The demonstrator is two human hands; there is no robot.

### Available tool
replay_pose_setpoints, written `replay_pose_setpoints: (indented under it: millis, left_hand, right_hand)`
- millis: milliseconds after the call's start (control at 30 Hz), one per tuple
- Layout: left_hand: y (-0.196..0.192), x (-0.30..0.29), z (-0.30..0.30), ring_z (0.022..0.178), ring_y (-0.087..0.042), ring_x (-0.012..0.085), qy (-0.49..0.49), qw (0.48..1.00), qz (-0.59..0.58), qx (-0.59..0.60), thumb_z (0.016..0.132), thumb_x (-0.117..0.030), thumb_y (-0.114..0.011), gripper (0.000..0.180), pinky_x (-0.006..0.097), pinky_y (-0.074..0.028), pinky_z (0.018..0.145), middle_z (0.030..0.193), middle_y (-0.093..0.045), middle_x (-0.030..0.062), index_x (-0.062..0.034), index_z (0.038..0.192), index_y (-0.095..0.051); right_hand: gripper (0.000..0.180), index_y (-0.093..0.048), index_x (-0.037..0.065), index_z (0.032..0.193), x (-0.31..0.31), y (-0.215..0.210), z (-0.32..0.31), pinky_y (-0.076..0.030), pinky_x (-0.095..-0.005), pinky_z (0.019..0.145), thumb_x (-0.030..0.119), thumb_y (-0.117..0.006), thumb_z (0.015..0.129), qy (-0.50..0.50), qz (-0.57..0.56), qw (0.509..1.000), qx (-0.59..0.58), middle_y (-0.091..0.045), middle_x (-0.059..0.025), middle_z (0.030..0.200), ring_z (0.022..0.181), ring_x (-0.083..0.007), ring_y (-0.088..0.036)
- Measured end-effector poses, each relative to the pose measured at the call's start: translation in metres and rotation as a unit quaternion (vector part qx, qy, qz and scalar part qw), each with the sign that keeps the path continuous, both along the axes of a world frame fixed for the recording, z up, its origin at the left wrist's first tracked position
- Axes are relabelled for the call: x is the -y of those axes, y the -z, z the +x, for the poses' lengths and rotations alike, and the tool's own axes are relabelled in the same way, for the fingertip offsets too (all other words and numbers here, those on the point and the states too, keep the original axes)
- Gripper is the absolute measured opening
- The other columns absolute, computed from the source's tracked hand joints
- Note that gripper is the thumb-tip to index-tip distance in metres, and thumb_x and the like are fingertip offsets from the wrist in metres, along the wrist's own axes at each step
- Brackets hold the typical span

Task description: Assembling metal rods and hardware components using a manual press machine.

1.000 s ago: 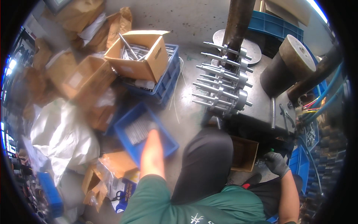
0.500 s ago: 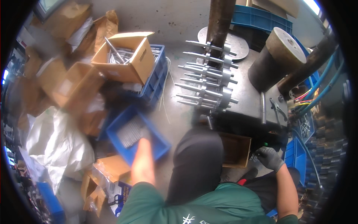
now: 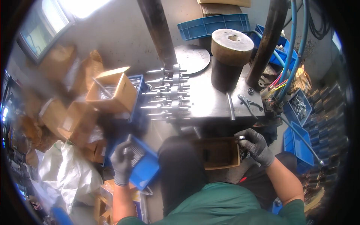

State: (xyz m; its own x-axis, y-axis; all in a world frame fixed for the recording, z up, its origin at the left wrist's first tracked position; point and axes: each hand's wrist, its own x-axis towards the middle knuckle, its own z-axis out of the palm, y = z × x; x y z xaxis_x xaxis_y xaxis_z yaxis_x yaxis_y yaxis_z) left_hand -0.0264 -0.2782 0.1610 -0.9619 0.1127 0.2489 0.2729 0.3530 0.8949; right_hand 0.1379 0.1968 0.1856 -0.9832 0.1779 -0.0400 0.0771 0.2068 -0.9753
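Observation:
My left hand (image 3: 123,165), in a grey glove, is closed on a slim metal rod (image 3: 129,138) whose end sticks up past the fingers. It is raised over a blue bin (image 3: 149,173) in which several similar rods (image 3: 138,154) lie side by side. At the right, my gloved right hand (image 3: 258,147) pinches a small shiny metal ring (image 3: 241,138) between thumb and fingers, above the right end of a brown open box (image 3: 221,163). Ahead, a row of metal shafts with collars (image 3: 174,92) lies along the left edge of the steel press table (image 3: 202,107).
A thick round press block (image 3: 229,56) stands on the table, with a loose steel bar (image 3: 230,107) and pliers (image 3: 249,107) beside it. At the left are a carton of rods (image 3: 112,93) and a white sack (image 3: 67,170). Blue parts bins (image 3: 299,144) and hoses (image 3: 294,45) are at the right.
My left hand has come up out of the blue bin with a rod. My right hand has risen and now shows a metal ring. The view has swung toward the right.

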Motion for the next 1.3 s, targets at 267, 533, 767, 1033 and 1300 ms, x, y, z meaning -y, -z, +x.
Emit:
replay_pose_setpoints:
  millis: [267, 533, 767, 1033, 1300]
  left_hand:
    - [-0.088, -0.222, 0.017, 0.090, -0.069, 0.0238, 0.381, 0.917, 0.034, -0.113, 0.098, -0.022, -0.069, 0.028, 0.037, -0.056, 0.084, 0.100, -0.072, 0.0152, 0.0024, 0.112, -0.073]
    - [0.031, -0.353, 0.051, 0.111, -0.058, 0.0121, 0.494, 0.848, 0.090, 0.171, 0.105, -0.013, -0.059, 0.024, 0.030, -0.049, 0.099, 0.117, -0.062, 0.0053, -0.0036, 0.127, -0.060]
    - [0.038, -0.351, 0.054, 0.113, -0.058, 0.0151, 0.550, 0.810, 0.013, 0.201, 0.101, -0.010, -0.059, 0.031, 0.032, -0.048, 0.101, 0.120, -0.065, 0.0096, 0.0003, 0.131, -0.060]
    - [0.014, -0.345, 0.062, 0.102, -0.063, 0.0165, 0.518, 0.807, -0.060, 0.277, 0.102, -0.021, -0.062, 0.033, 0.033, -0.053, 0.093, 0.108, -0.070, 0.0109, 0.0027, 0.126, -0.063]
    - [0.012, -0.341, 0.056, 0.105, -0.063, 0.0169, 0.543, 0.789, -0.052, 0.282, 0.102, -0.020, -0.062, 0.034, 0.034, -0.052, 0.095, 0.110, -0.070, 0.0111, 0.0017, 0.129, -0.062]
  right_hand:
    - [0.017, -0.066, 0.012, 0.111, 0.012, 0.041, -0.017, -0.051, -0.0436, 0.105, 0.025, -0.067, 0.100, 0.103, -0.512, 0.851, -0.051, -0.070, -0.0140, 0.125, 0.115, -0.0295, -0.067]
    - [0.013, -0.066, 0.012, 0.107, -0.013, 0.080, -0.019, -0.052, -0.0401, 0.099, 0.023, -0.060, 0.101, 0.164, -0.643, 0.748, -0.019, -0.070, -0.0129, 0.122, 0.111, -0.0266, -0.067]
    - [0.017, -0.062, 0.004, 0.116, -0.022, 0.074, -0.010, -0.060, -0.0406, 0.089, 0.007, -0.059, 0.100, 0.244, -0.495, 0.830, -0.075, -0.070, -0.0115, 0.116, 0.105, -0.0248, -0.070]
    - [0.036, -0.052, 0.001, 0.136, -0.041, 0.057, -0.008, -0.058, -0.0456, 0.098, 0.005, -0.058, 0.101, 0.240, -0.517, 0.809, -0.143, -0.065, -0.0169, 0.124, 0.113, -0.0347, -0.069]
    - [0.040, -0.059, -0.001, 0.137, -0.049, 0.048, -0.004, -0.056, -0.0398, 0.100, 0.011, -0.067, 0.100, 0.225, -0.312, 0.909, -0.163, -0.067, -0.0151, 0.127, 0.114, -0.0275, -0.069]
